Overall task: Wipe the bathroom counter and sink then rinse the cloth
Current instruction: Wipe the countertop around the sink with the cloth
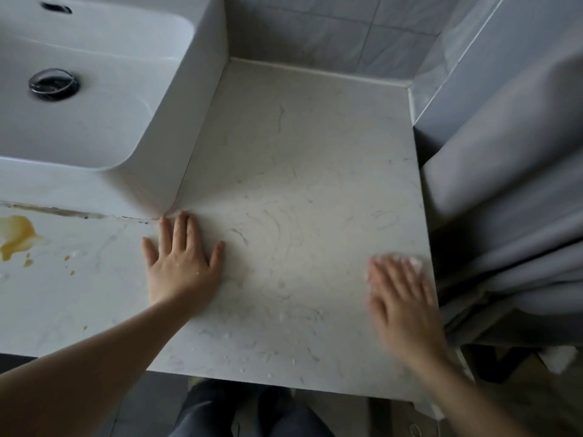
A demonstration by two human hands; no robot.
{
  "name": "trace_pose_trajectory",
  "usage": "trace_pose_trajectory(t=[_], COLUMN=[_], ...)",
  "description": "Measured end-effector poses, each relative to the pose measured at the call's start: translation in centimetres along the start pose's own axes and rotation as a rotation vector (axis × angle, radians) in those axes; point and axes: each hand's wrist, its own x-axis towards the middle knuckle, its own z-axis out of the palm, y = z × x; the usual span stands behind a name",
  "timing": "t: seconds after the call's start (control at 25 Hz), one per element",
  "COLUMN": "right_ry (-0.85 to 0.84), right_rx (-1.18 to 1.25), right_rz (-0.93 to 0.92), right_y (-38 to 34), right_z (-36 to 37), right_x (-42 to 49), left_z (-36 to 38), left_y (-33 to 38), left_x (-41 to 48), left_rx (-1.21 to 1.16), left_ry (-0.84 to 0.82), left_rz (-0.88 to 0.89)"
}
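Observation:
A pale marble counter (293,171) fills the middle of the view, with a white square sink (94,121) standing on it at the upper left. My left hand (183,266) lies flat on the counter, fingers spread, just below the sink's front corner. Near the counter's right edge, my right hand (400,298) is blurred, with straight fingers pressing down on a white cloth (416,262). Only a small strip of the cloth shows beyond the fingertips. An orange-yellow spill (17,234) with small drops lies on the counter at the far left.
The sink's dark drain (54,84) sits in the basin. Grey tiled walls (331,36) close the counter at the back and right. A grey curtain (511,197) hangs right of the counter's edge. Water drops dot the counter's front. My legs show below the counter.

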Motion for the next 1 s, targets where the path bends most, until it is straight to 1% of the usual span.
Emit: trace_pose_trajectory(t=[0.08,0.12,0.16,0.2,0.28,0.32,0.36,0.4,0.44,0.48,0.52,0.56,0.6,0.64,0.68,0.76,0.8,0.84,0.88,0.92,0.96,1.0], right_ry=[0.02,0.04,0.034,0.017,-0.01,-0.045,-0.087,-0.093,-0.094,-0.1,-0.083,-0.056,-0.049,-0.041,-0.049,-0.044,-0.054,-0.077,-0.091,-0.107,-0.116,-0.085], right_rx=[0.017,0.049,0.075,0.084,0.096,0.102,0.091,0.06,0.022,0.01,0.043,0.078,0.08,0.072,0.076,0.101,0.11,0.116,0.1,0.07,0.055,0.055], right_rz=[0.286,0.395,0.424,0.362,0.08,-0.047,-0.13,-0.144,-0.074,0.075,0.261,0.42,0.512,0.504,0.394,0.053,-0.094,-0.17,-0.169,-0.098,0.051,0.228], right_y=[0.5,-0.7,-3.2,-6.5,-12.5,-13.8,-13.5,-12.2,-10.4,-8.5,-6.9,-6.7,-8.2,-11.3,-15.1,-21.4,-22.6,-22.0,-20.1,-17.9,-15.5,-13.3], right_z=[0.0,0.0,-0.2,-0.4,-0.5,-0.6,-0.8,-0.8,-0.5,-0.2,-0.2,-0.3,-0.2,-0.3,-0.5,-0.5,-0.5,-0.6,-0.6,-0.5,-0.3,-0.2], right_x=[3.2,3.8,3.7,2.9,0.5,0.0,0.2,0.7,1.3,1.7,2.0,2.3,2.6,2.9,2.9,2.4,2.3,2.6,2.9,3.0,3.2,3.6], left_z=[0.0,0.0,0.1,0.1,0.1,0.0,0.0,-0.1,-0.2,-0.4,-0.4,-0.5,-0.5,-0.6,-0.8,-0.9,-0.9,-0.9,-1.0,-1.1,-1.3,-1.4], left_y=[-0.1,-0.2,-0.3,-0.4,-1.0,-1.5,-2.0,-2.7,-3.6,-4.6,-5.7,-6.9,-8.2,-9.2,-9.9,-10.6,-10.8,-10.9,-11.4,-11.9,-12.4,-12.9], left_x=[0.1,0.1,0.3,0.4,0.4,0.3,0.3,0.3,0.3,0.4,0.6,0.8,0.9,0.9,0.8,0.6,0.6,0.7,0.9,1.1,1.4,1.5], left_rx=[-0.008,-0.012,-0.015,-0.018,-0.021,-0.022,-0.023,-0.023,-0.026,-0.032,-0.026,0.001,0.037,0.059,0.066,0.051,0.042,0.04,0.049,0.065,0.081,0.092], left_ry=[-0.016,-0.027,-0.036,-0.041,-0.04,-0.035,-0.026,-0.018,-0.014,-0.015,-0.023,-0.027,-0.027,-0.039,-0.056,-0.064,-0.063,-0.062,-0.064,-0.069,-0.076,-0.082], left_rz=[0.007,0.013,0.02,0.029,0.068,0.104,0.146,0.195,0.252,0.319,0.395,0.47,0.529,0.557,0.557,0.529,0.525,0.531,0.552,0.585,0.621,0.652])
